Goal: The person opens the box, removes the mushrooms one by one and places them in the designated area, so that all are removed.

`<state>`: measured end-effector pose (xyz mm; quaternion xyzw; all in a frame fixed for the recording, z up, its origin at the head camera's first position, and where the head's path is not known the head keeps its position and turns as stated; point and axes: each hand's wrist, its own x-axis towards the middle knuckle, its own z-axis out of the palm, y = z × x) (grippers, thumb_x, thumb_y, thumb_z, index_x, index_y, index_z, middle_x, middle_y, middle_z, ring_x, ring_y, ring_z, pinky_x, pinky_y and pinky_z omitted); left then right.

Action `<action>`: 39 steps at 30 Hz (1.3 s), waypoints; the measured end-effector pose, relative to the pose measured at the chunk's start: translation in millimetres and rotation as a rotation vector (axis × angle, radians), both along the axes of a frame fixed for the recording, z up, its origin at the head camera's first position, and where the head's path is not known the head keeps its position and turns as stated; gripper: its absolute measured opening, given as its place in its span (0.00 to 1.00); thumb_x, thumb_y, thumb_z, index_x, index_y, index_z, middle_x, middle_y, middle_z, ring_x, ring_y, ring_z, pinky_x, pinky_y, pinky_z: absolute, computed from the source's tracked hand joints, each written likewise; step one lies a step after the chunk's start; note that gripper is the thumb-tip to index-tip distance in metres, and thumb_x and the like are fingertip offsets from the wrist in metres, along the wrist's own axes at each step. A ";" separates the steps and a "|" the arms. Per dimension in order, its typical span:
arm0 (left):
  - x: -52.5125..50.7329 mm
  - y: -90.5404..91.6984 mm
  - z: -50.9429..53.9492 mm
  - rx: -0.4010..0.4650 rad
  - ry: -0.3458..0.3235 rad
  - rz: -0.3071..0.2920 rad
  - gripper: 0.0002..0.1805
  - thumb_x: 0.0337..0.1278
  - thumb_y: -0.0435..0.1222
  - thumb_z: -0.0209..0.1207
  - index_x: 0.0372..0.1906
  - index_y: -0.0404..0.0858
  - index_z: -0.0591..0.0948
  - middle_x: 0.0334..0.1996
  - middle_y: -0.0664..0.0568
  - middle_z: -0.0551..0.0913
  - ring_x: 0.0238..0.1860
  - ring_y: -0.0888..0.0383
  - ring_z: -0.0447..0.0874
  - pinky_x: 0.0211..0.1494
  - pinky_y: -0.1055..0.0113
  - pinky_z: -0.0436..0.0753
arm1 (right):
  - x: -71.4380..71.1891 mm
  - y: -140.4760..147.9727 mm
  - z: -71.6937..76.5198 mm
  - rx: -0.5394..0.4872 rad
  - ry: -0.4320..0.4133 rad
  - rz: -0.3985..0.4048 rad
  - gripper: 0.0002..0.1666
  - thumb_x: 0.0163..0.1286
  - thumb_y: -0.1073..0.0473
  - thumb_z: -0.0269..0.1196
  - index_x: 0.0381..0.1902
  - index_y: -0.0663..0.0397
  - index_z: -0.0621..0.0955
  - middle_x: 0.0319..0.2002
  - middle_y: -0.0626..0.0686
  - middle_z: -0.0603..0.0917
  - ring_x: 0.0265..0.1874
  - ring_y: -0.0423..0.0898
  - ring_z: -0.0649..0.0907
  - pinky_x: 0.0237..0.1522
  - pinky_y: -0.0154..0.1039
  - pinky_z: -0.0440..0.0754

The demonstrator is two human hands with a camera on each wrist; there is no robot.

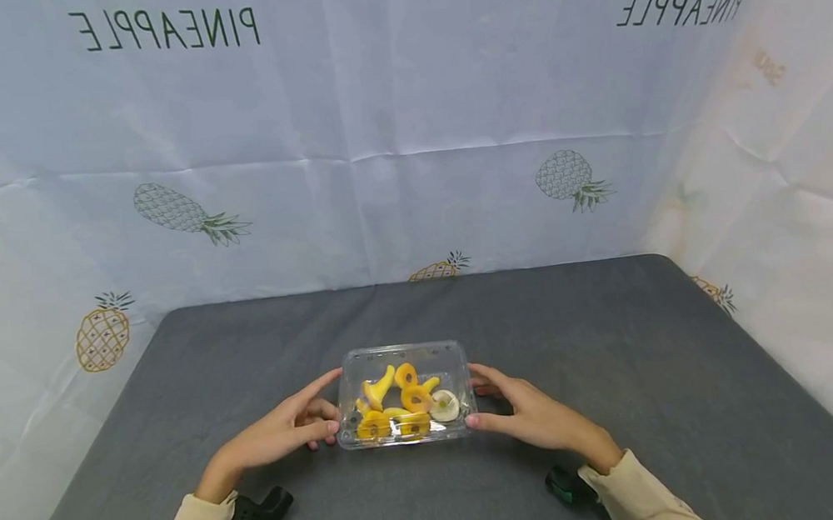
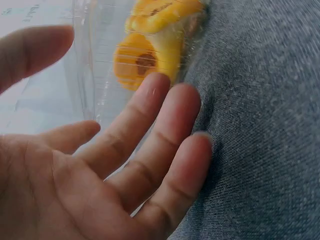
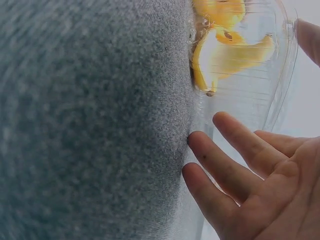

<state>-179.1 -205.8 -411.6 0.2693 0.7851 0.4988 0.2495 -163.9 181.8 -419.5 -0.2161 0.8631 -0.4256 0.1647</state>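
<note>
A clear plastic box [image 1: 400, 354] with a lid lies on the grey table. Inside are several yellow-orange pieces [image 1: 379, 387] and one whitish round piece [image 1: 444, 405]. At the box's left side is my left hand [image 1: 282, 430], its index finger and thumb at the wall. My right hand [image 1: 533, 416] is at the right side in the same way. The left wrist view shows the left hand [image 2: 115, 165] with fingers spread beside the box wall. In the right wrist view, the right hand [image 3: 250, 175] has its fingers apart near the clear wall.
The grey cloth-covered table [image 1: 440, 500] extends around the box on all sides. Behind it hangs a pale curtain [image 1: 412, 210] with pineapple prints, which also stands along both sides. A dark band [image 1: 260, 511] is on the left wrist and another [image 1: 570, 486] on the right.
</note>
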 end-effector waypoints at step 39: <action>-5.0 2.0 -17.7 0.186 -0.210 -0.130 0.13 0.76 0.35 0.47 0.47 0.26 0.73 0.33 0.59 0.86 0.36 0.67 0.82 0.41 0.71 0.84 | -0.3 -5.2 -6.1 -0.011 0.040 -0.053 0.45 0.74 0.45 0.59 0.79 0.55 0.54 0.70 0.60 0.72 0.67 0.60 0.75 0.63 0.67 0.73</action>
